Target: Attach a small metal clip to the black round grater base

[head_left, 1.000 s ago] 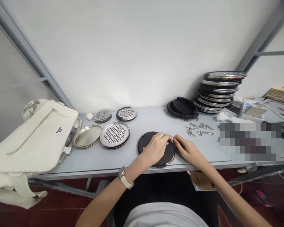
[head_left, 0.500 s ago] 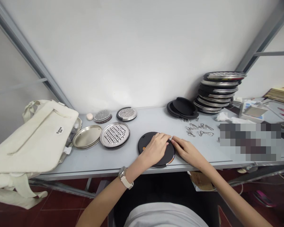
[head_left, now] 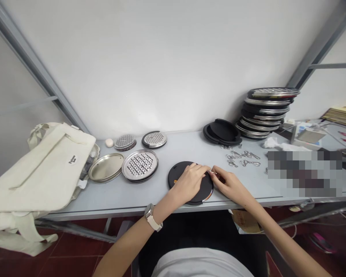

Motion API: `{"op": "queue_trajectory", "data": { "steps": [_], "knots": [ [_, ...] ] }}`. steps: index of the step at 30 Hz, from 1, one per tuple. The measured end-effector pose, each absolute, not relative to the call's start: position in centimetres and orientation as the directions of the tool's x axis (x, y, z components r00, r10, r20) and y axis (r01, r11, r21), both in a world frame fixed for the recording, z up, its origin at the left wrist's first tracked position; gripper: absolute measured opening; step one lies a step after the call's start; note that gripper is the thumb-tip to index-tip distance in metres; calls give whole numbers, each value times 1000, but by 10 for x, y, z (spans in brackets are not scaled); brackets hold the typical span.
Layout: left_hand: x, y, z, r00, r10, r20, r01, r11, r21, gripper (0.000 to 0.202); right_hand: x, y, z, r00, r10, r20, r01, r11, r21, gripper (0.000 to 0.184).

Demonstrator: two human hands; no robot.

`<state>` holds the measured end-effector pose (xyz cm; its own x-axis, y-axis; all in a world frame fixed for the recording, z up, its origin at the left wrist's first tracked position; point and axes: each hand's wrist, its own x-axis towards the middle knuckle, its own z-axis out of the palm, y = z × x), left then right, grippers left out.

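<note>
Metal piece (head_left: 212,172) is sitting at the black disc's (head_left: 201,192) far-right rim, long axis running sideways; the right hand (head_left: 228,185), nearer, is pinching its outer end, while the left hand (head_left: 189,179) is resting on the disc, its grip unclear. More metal is showing than half a second ago.

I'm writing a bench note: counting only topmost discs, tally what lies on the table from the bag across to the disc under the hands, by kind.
Perforated silver metal discs: 3
Plain round silver metal disc: 1
Flat round black disc: 1
Cream fabric bag: 1
Small off-white rounded object: 1
Total: 7
</note>
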<state>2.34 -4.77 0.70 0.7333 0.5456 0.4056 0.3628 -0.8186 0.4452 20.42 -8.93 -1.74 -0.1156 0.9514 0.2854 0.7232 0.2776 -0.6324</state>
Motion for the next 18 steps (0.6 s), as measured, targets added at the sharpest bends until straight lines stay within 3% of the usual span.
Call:
{"op": "queue_trajectory", "data": {
  "steps": [13, 18],
  "knots": [
    [24, -49, 8, 716, 582, 386, 413, -798, 438, 18, 202, -91, -14, -123, 948, 293, 709, 290, -643, 25],
    [26, -47, 3, 721, 559, 410, 386, -815, 432, 21, 201, -92, -13, -120, 949, 291, 687, 291, -666, 25]
  ]
}}
